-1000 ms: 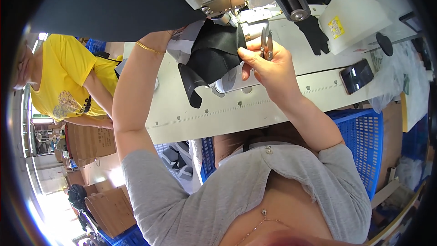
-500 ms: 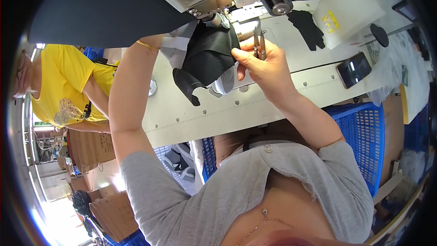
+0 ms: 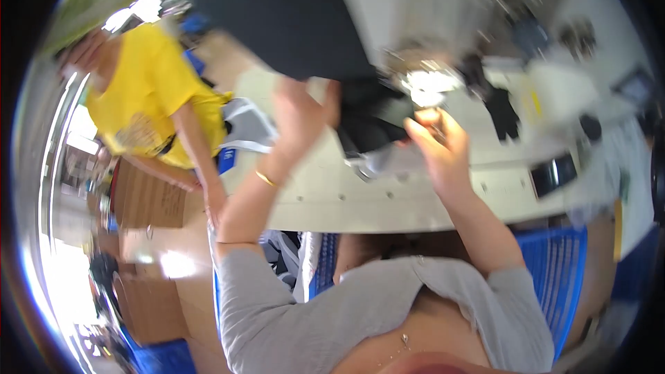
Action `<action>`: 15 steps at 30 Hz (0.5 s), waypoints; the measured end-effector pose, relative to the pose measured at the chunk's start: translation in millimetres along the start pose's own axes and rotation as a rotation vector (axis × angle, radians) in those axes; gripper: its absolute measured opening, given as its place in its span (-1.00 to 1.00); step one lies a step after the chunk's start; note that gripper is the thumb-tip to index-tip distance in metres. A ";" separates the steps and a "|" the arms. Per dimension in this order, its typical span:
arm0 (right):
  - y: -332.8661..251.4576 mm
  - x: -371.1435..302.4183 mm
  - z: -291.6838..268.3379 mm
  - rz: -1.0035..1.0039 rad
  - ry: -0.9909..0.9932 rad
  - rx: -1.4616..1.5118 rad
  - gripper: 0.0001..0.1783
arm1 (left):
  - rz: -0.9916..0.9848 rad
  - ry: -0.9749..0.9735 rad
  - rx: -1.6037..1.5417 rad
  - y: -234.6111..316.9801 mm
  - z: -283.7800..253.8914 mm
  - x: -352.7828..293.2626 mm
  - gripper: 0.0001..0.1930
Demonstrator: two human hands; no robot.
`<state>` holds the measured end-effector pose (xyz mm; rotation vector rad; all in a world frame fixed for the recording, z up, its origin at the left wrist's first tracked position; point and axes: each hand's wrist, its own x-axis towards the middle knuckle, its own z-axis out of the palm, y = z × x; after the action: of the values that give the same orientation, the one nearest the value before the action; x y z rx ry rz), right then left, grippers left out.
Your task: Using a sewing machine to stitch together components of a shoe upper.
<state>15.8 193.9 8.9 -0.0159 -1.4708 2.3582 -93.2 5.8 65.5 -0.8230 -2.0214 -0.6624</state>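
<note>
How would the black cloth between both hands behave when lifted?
The black cloth is probably floppy, since it bends into loose folds. It may feel light, as it looks like thin fabric, though blurred. It seems unlikely to roll, given its uneven shape.

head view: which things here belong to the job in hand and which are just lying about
Seemingly part of the job:
black fabric, between the left hand and the right hand
blurred machine, just beyond the fabric

Seemingly just lying about:
dark-screened phone
black glove, untouched
clear plastic at the far right
cardboard boxes at the left
</note>
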 end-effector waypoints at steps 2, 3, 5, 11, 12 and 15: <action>0.4 0.8 -11.1 0.021 -0.012 -0.107 -0.93 | 0.449 -0.096 -0.014 34.5 -8.7 -16.0 -0.79; -0.6 -1.7 -10.9 0.029 0.008 -0.190 -0.94 | 0.445 -0.156 -0.084 38.2 -0.9 -37.1 -0.74; 0.6 -5.6 -8.5 0.011 0.006 -0.155 -0.95 | 0.416 -0.200 -0.244 67.0 -1.3 -28.9 -0.65; -1.0 -13.7 4.7 0.082 0.008 -0.079 -0.91 | 0.349 -0.134 -0.267 58.0 1.7 -38.2 -0.64; -1.9 -14.4 7.3 0.098 0.002 -0.026 -0.90 | 0.343 -0.139 -0.274 57.5 1.4 -35.7 -0.64; 3.1 -14.0 2.3 0.090 0.005 -0.134 -0.89 | 0.420 -0.135 -0.219 60.6 3.1 -22.9 -0.64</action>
<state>27.5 186.4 4.7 -0.1238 -1.6556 2.3224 -39.4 40.1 53.6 -1.4067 -1.8274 -0.6014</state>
